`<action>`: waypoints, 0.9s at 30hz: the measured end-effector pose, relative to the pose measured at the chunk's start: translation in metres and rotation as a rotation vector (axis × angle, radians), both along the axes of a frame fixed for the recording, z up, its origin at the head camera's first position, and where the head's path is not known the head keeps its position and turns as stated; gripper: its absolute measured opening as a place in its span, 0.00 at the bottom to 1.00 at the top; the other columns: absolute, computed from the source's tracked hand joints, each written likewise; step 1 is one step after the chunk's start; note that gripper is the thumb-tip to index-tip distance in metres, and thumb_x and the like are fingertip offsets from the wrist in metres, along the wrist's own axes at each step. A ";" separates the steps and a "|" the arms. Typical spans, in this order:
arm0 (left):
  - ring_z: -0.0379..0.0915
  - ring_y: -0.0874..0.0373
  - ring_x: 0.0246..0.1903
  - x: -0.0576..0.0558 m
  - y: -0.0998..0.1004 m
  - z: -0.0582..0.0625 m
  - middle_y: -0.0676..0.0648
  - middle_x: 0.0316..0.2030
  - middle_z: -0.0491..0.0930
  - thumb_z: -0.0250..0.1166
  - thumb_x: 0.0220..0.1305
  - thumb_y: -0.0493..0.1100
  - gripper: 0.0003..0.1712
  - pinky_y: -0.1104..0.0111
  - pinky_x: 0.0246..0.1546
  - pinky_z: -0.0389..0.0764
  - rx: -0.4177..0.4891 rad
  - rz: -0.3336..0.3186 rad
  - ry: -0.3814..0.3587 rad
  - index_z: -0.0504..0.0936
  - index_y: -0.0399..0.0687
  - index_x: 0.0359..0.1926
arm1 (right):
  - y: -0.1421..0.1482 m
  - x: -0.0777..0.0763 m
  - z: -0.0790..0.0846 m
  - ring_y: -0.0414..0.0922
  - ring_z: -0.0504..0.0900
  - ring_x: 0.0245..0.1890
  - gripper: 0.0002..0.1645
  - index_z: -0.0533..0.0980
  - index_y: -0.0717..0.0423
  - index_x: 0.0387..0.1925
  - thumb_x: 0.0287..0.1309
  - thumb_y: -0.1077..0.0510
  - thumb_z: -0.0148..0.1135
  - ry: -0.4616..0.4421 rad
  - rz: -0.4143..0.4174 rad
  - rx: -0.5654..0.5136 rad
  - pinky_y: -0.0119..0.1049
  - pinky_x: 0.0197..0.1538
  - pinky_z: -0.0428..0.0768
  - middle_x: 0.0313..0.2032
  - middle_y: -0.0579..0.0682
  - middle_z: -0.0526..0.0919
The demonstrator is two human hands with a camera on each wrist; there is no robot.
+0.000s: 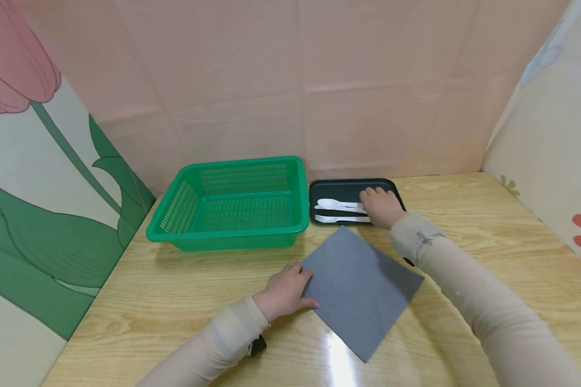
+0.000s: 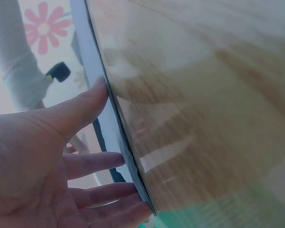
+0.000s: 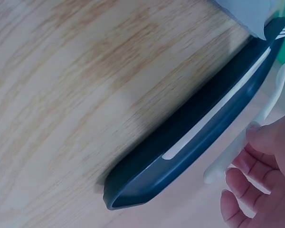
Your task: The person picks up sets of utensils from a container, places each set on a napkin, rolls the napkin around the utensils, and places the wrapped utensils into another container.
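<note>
My right hand (image 1: 382, 207) is over the right part of a black tray (image 1: 339, 185), its thumb and fingers pinching the handle of a white plastic spoon (image 3: 263, 114). Close below the spoon in the head view is another slim white utensil. Along the tray's front side lies a white plastic fork (image 1: 341, 219). A grey square napkin (image 1: 363, 290) is spread on the table, turned cornerwise. At its left corner my left hand (image 1: 287, 290) rests with fingers fairly straight, thumb and fingertips touching the napkin's edge (image 2: 126, 142).
A green plastic basket (image 1: 227, 236) with slotted walls stands left of the tray, close beside it. Both are on a wooden table (image 1: 184, 312). A pink cloth backdrop (image 1: 213, 80) rises behind, with flower-printed panels at both sides.
</note>
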State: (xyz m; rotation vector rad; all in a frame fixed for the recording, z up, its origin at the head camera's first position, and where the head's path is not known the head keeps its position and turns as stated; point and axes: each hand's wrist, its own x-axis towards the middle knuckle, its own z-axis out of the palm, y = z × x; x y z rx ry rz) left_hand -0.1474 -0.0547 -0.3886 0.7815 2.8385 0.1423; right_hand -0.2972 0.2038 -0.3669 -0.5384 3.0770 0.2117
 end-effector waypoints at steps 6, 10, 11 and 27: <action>0.72 0.52 0.50 0.000 0.000 0.000 0.43 0.50 0.74 0.66 0.52 0.62 0.38 0.63 0.45 0.78 0.000 0.000 0.005 0.74 0.43 0.58 | -0.001 0.002 0.001 0.57 0.73 0.46 0.12 0.70 0.63 0.46 0.66 0.59 0.50 0.008 0.005 -0.003 0.53 0.47 0.73 0.44 0.59 0.74; 0.72 0.52 0.50 0.000 0.000 0.000 0.43 0.50 0.74 0.66 0.52 0.62 0.38 0.63 0.45 0.78 0.000 -0.002 0.010 0.74 0.43 0.58 | 0.000 0.003 0.002 0.57 0.73 0.45 0.11 0.69 0.63 0.45 0.66 0.60 0.49 0.012 0.022 -0.003 0.53 0.46 0.73 0.43 0.59 0.74; 0.72 0.52 0.50 0.000 0.000 0.000 0.43 0.50 0.74 0.66 0.52 0.62 0.38 0.63 0.45 0.78 0.000 -0.002 0.011 0.74 0.43 0.58 | 0.000 0.003 0.003 0.56 0.73 0.44 0.11 0.69 0.63 0.45 0.66 0.60 0.49 0.014 0.026 -0.004 0.53 0.46 0.73 0.43 0.59 0.74; 0.73 0.52 0.50 0.000 0.000 0.000 0.43 0.51 0.75 0.66 0.52 0.63 0.38 0.63 0.45 0.79 -0.002 -0.006 0.023 0.74 0.44 0.58 | -0.003 0.011 0.008 0.55 0.73 0.41 0.12 0.69 0.65 0.44 0.66 0.59 0.49 0.026 0.043 -0.002 0.51 0.43 0.73 0.41 0.59 0.74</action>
